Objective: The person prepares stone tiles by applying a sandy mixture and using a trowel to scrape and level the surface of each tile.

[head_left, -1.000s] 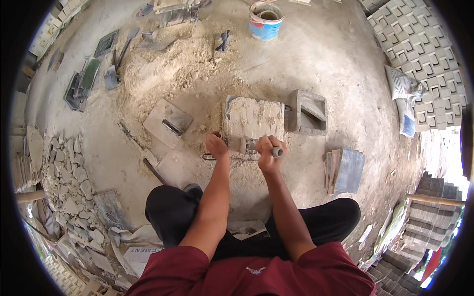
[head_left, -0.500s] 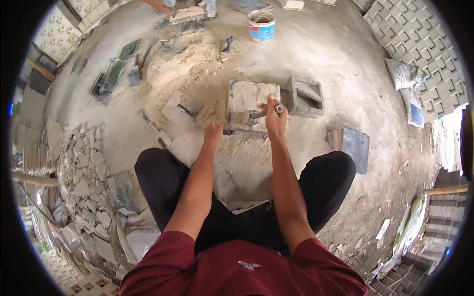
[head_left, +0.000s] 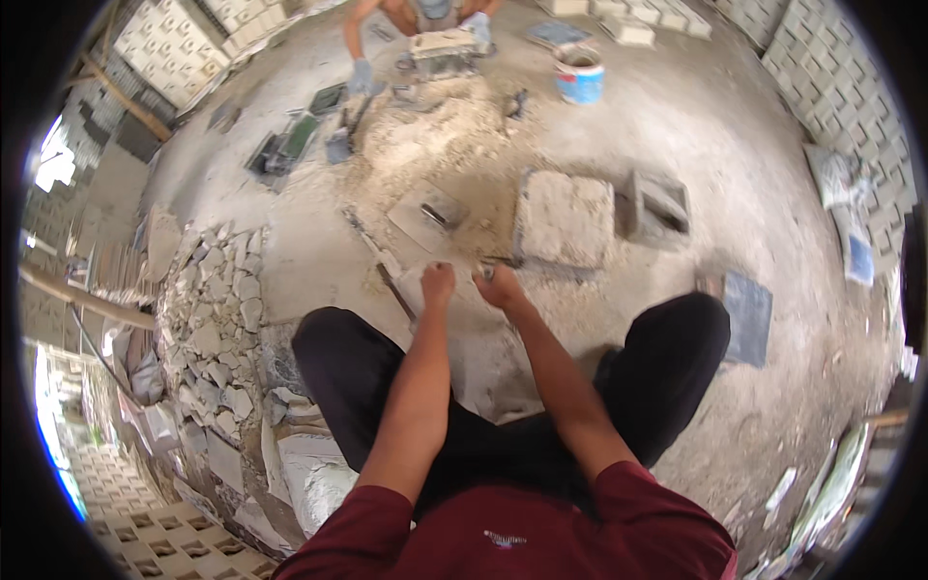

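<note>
My left hand (head_left: 438,281) is a closed fist over the ground in front of me; whatever it holds, if anything, is hidden. Close beside it, my right hand (head_left: 499,287) is closed around a short metal tool (head_left: 486,274) with a round, pipe-like end, mostly covered by the fingers. Just beyond the right hand lies a square mold (head_left: 565,218), its top covered with pale, sandy material. A thin dark bar (head_left: 500,260) reaches from the mold's near left corner toward that hand. Left of the mold, a trowel (head_left: 435,215) rests on a flat board (head_left: 411,224).
A hollow grey frame (head_left: 660,208) stands right of the mold. Beyond are a sand heap (head_left: 440,135), a shovel (head_left: 340,145), a bucket (head_left: 580,77) and a gloved co-worker (head_left: 362,77). Broken stone (head_left: 213,329) lies left, a dark slab (head_left: 747,314) right.
My right hand has left the mold's top and come left, near my left hand. The left hand has moved away from the mold's corner. The view has swung left; a co-worker's hand now reaches out.
</note>
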Demonstrator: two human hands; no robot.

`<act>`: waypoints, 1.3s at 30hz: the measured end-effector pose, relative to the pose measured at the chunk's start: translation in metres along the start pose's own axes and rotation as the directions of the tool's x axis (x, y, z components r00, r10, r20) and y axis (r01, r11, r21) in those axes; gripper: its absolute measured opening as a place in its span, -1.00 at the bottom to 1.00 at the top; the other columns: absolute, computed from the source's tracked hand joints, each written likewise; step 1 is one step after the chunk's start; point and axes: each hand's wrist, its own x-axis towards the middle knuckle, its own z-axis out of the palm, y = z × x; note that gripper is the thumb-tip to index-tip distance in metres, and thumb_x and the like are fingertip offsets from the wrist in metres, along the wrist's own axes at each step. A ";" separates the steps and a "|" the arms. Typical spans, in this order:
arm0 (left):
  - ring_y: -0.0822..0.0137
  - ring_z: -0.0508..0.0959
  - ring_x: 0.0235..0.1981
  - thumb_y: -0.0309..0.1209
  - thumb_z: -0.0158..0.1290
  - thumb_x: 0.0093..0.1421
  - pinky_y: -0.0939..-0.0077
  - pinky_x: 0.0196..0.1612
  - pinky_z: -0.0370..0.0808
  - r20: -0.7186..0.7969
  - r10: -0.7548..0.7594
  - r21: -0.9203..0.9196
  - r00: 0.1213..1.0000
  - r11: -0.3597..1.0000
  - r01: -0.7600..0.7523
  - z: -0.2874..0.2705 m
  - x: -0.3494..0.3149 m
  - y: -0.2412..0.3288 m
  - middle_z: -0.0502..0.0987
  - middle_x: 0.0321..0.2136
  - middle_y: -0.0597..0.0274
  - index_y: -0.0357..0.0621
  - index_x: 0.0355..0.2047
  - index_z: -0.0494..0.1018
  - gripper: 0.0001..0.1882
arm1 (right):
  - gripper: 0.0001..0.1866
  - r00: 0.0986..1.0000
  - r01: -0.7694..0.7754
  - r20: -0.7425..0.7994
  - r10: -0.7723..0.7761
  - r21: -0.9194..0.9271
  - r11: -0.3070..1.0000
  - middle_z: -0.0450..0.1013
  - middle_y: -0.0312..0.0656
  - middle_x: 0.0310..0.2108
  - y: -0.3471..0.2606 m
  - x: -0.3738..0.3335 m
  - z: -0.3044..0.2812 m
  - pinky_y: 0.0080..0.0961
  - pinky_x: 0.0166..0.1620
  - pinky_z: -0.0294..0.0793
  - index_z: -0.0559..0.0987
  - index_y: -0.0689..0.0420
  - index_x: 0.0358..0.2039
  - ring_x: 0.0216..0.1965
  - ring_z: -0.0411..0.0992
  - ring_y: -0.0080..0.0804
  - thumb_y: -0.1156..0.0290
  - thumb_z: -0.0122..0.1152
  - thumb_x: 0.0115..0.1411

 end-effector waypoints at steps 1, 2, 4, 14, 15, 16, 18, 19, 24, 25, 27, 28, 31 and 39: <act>-0.14 0.51 -0.08 -0.20 -0.10 0.13 0.14 0.00 0.41 -0.010 -0.024 -0.090 1.000 0.996 0.023 0.014 -0.007 0.019 0.55 -0.22 -0.21 -0.28 -0.22 0.53 -0.59 | -0.55 0.990 -0.075 0.110 0.094 -0.164 0.984 0.46 0.18 -0.58 0.016 0.007 0.003 -0.11 -0.38 0.41 0.55 0.31 -0.57 -0.41 0.47 0.19 0.12 0.15 0.18; -0.15 0.51 -0.10 -0.19 -0.11 0.13 0.14 0.01 0.40 -0.022 -0.071 -0.166 0.997 0.984 0.067 0.017 -0.011 0.018 0.55 -0.23 -0.20 -0.29 -0.23 0.53 -0.58 | -0.55 0.986 -0.075 0.135 0.099 -0.170 0.983 0.46 0.18 -0.58 0.016 0.012 0.012 -0.11 -0.38 0.41 0.55 0.31 -0.57 -0.41 0.47 0.19 0.12 0.15 0.18; -0.09 0.52 -0.12 -0.17 -0.12 0.14 0.12 -0.01 0.40 -0.062 -0.063 -0.094 0.996 0.994 0.057 -0.006 0.013 -0.032 0.57 -0.23 -0.14 -0.27 -0.23 0.53 -0.58 | -0.49 0.955 -0.081 0.262 0.136 -0.209 0.975 0.43 0.18 -0.64 -0.020 0.018 0.049 -0.09 -0.36 0.41 0.53 0.30 -0.63 -0.41 0.49 0.15 0.07 0.13 0.20; 0.25 0.51 -0.16 -0.15 -0.27 0.29 0.29 -0.14 0.41 0.244 -0.310 -0.852 0.919 0.385 0.356 0.011 0.073 -0.092 0.55 -0.21 0.16 -0.17 -0.11 0.42 -0.59 | -0.53 0.902 -0.107 0.293 0.317 -0.559 0.822 0.45 0.17 -0.17 0.025 0.090 0.120 -0.08 -0.07 0.43 0.41 0.28 -0.10 -0.13 0.43 0.15 0.13 0.14 0.18; 0.25 0.51 -0.16 -0.15 -0.27 0.29 0.29 -0.14 0.41 0.248 -0.327 -0.854 0.912 0.371 0.365 0.015 0.076 -0.089 0.55 -0.21 0.16 -0.17 -0.11 0.42 -0.59 | -0.54 0.944 -0.088 0.214 0.250 -0.567 0.819 0.40 0.19 -0.10 0.021 0.094 0.127 -0.09 -0.02 0.40 0.40 0.28 -0.07 -0.04 0.38 0.14 0.17 0.14 0.16; 0.26 0.51 -0.22 -0.18 -0.26 0.29 0.29 -0.17 0.42 0.189 -0.368 -0.890 0.910 0.328 0.317 0.018 0.080 -0.085 0.56 -0.26 0.17 -0.18 -0.15 0.44 -0.61 | -0.53 0.975 -0.070 0.134 0.178 -0.573 0.816 0.36 0.21 -0.02 0.016 0.099 0.133 -0.09 0.03 0.37 0.39 0.27 -0.04 0.05 0.33 0.13 0.21 0.15 0.15; 0.28 0.52 -0.27 -0.20 -0.26 0.28 0.30 -0.20 0.43 0.128 -0.425 -0.922 0.896 0.283 0.266 0.014 0.084 -0.087 0.56 -0.30 0.17 -0.18 -0.19 0.45 -0.62 | -0.45 0.997 0.063 0.078 -0.029 -0.493 0.868 0.28 0.17 0.02 0.004 0.124 0.144 -0.14 0.11 0.31 0.31 0.31 0.05 0.14 0.23 0.09 0.28 0.16 0.11; 0.28 0.51 -0.27 -0.20 -0.27 0.29 0.32 -0.22 0.43 0.091 -0.456 -0.945 0.885 0.242 0.222 0.013 0.085 -0.085 0.56 -0.31 0.16 -0.19 -0.20 0.45 -0.62 | -0.45 0.996 0.064 0.081 -0.027 -0.498 0.865 0.28 0.17 0.02 0.003 0.141 0.149 -0.14 0.11 0.31 0.31 0.31 0.05 0.14 0.23 0.09 0.28 0.16 0.11; 0.24 0.50 -0.26 -0.18 -0.29 0.32 0.33 -0.19 0.45 0.050 -0.583 -0.982 0.811 0.119 0.146 0.004 0.086 -0.049 0.51 -0.31 0.14 -0.23 -0.18 0.40 -0.61 | -0.48 0.965 0.055 0.248 0.087 -0.516 0.855 0.25 0.24 0.10 0.028 0.224 0.163 -0.12 0.14 0.29 0.27 0.35 0.09 0.17 0.21 0.13 0.24 0.06 0.25; 0.24 0.49 -0.27 -0.17 -0.29 0.32 0.33 -0.20 0.45 0.014 -0.622 -0.981 0.783 0.142 0.130 0.001 0.082 -0.047 0.50 -0.34 0.14 -0.24 -0.18 0.40 -0.60 | -0.48 0.921 0.015 0.349 0.174 -0.478 0.878 0.27 0.26 0.08 0.026 0.236 0.163 -0.09 0.13 0.30 0.28 0.36 0.08 0.14 0.24 0.16 0.22 0.03 0.28; 0.25 0.47 -0.32 -0.17 -0.30 0.33 0.30 -0.20 0.44 0.006 -0.660 -0.988 0.752 0.109 0.104 -0.012 0.076 -0.043 0.47 -0.38 0.15 -0.23 -0.20 0.40 -0.60 | -0.49 0.863 -0.008 0.457 0.214 -0.412 0.911 0.32 0.28 0.02 0.016 0.245 0.165 -0.03 0.09 0.34 0.30 0.36 0.06 0.08 0.31 0.18 0.17 0.01 0.30; 0.25 0.47 -0.32 -0.17 -0.30 0.33 0.30 -0.20 0.44 0.019 -0.643 -0.988 0.765 0.107 0.114 -0.012 0.076 -0.033 0.47 -0.38 0.15 -0.23 -0.20 0.40 -0.60 | -0.49 0.869 0.028 0.465 0.169 -0.388 0.921 0.35 0.28 -0.01 0.009 0.250 0.159 -0.01 0.06 0.36 0.32 0.36 0.03 0.04 0.35 0.18 0.16 0.02 0.29; 0.29 0.44 -0.39 -0.20 -0.28 0.31 0.34 -0.25 0.41 0.020 -0.590 -0.986 0.807 0.120 0.113 0.001 0.074 -0.008 0.45 -0.42 0.20 -0.22 -0.22 0.40 -0.64 | -0.50 0.935 0.258 0.328 -0.133 -0.375 0.890 0.39 0.26 -0.05 -0.001 0.250 0.116 0.01 -0.01 0.40 0.34 0.33 -0.02 -0.02 0.38 0.19 0.12 0.01 0.28; 0.37 0.46 -0.36 -0.25 -0.14 0.25 0.39 -0.29 0.40 0.194 -0.261 -0.895 0.946 0.349 0.279 0.079 0.076 0.025 0.47 -0.38 0.23 -0.13 -0.17 0.43 -0.72 | -0.47 0.995 -0.098 -0.030 0.094 -0.307 0.947 0.49 0.27 -0.37 -0.034 0.158 -0.081 -0.01 -0.15 0.43 0.49 0.36 -0.28 -0.24 0.47 0.22 0.02 -0.03 0.27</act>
